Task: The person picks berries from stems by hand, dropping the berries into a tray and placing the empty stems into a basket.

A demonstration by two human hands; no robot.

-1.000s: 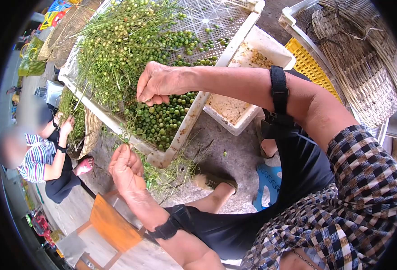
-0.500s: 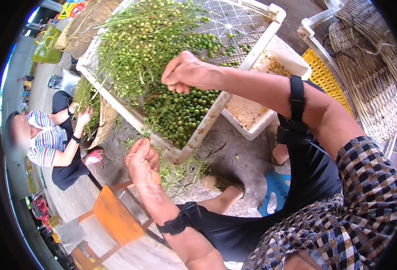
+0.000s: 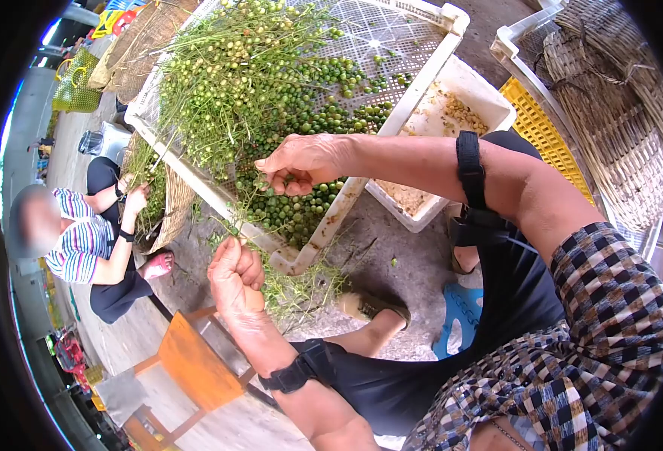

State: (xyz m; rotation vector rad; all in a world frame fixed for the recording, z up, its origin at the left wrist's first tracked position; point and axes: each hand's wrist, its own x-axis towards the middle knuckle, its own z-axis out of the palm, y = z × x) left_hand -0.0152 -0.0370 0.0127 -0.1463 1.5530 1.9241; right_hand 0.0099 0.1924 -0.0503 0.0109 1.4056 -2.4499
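My left hand [image 3: 235, 279] is closed, with thumb and forefinger pinching a thin green stem sprig [image 3: 235, 230] at the near corner of a white plastic crate [image 3: 301, 259]. Over the crate, my right hand [image 3: 301, 164] is curled, palm side down, and green shows between its bent fingers. Below it lie loose small round green fruits [image 3: 301, 218], piled toward the near corner. A big heap of fruiting stems [image 3: 222, 90] fills the left side of the crate, its stalks tangled and hanging over the rim.
A white tub [image 3: 414, 214] with pale bits stands under the crate's right side. Farther right are a yellow crate [image 3: 538, 128] and woven mats [image 3: 610, 120]. Another person [image 3: 83, 233] sits at left, handling stems over a basket. An orange wooden chair [image 3: 196, 361] stands at lower left.
My right hand has moved down and slightly left, closer to the loose fruits and my left hand. My left hand has stayed nearly in place, still pinching the sprig.
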